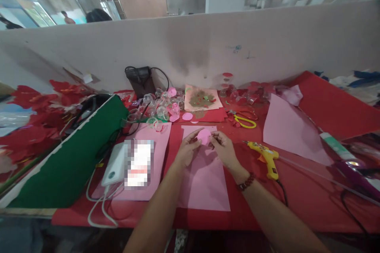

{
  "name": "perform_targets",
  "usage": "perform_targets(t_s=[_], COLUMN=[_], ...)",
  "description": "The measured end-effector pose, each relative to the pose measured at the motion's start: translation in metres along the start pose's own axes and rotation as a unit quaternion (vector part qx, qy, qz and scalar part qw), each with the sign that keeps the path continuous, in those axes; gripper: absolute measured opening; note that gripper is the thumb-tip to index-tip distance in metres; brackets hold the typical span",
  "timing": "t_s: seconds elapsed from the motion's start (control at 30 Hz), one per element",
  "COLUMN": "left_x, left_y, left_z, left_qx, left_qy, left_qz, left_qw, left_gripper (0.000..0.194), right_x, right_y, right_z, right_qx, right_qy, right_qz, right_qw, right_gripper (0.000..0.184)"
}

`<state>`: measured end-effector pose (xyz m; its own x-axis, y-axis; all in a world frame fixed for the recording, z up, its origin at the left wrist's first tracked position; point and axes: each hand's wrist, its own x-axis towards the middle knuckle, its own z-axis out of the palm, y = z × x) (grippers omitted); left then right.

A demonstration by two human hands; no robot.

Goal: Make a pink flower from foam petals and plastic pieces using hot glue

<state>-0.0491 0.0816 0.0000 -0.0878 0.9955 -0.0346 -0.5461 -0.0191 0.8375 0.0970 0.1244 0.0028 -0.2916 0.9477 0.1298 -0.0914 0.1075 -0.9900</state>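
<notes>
Between my two hands a round pink paper disc (203, 136) is held up above a pink sheet (204, 185) on the red-covered table. My left hand (189, 148) pinches the disc's left edge. At its right edge the fingers of my right hand (222, 148) are closed on it; a beaded bracelet (247, 182) is on that wrist. More pink discs (187, 116) lie just beyond, beside a heap of small clear plastic cups (162, 112). To the right rests a yellow glue gun (265, 158) with a long clear glue stick in its back.
Yellow-handled scissors (245, 121) lie behind the glue gun. On the left are a white power bank (114, 164) with cables, a blurred-out phone (139, 163) and a green board (71, 158). A black bag (140, 81) leans on the low wall. Red paper flowers (38, 126) stand far left.
</notes>
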Motion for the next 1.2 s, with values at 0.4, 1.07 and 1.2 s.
perform_targets(t_s=[0.4, 1.07, 1.2], left_x=[-0.002, -0.011, -0.017], left_y=[-0.002, 0.008, 0.024], left_z=[-0.001, 0.008, 0.018], left_qx=[0.019, 0.124, 0.198], left_qy=[-0.019, 0.032, 0.051], left_qz=[0.02, 0.064, 0.044], left_qw=[0.999, 0.99, 0.978], left_gripper=[0.06, 0.054, 0.052], right_x=[0.002, 0.002, 0.001], right_y=[0.009, 0.004, -0.002], right_z=[-0.003, 0.001, 0.0], right_qx=[0.026, 0.061, 0.124], right_qy=[-0.019, -0.023, -0.039], right_qz=[-0.004, 0.028, 0.076], right_qw=[0.999, 0.997, 0.989], right_gripper=[0.026, 0.026, 0.028])
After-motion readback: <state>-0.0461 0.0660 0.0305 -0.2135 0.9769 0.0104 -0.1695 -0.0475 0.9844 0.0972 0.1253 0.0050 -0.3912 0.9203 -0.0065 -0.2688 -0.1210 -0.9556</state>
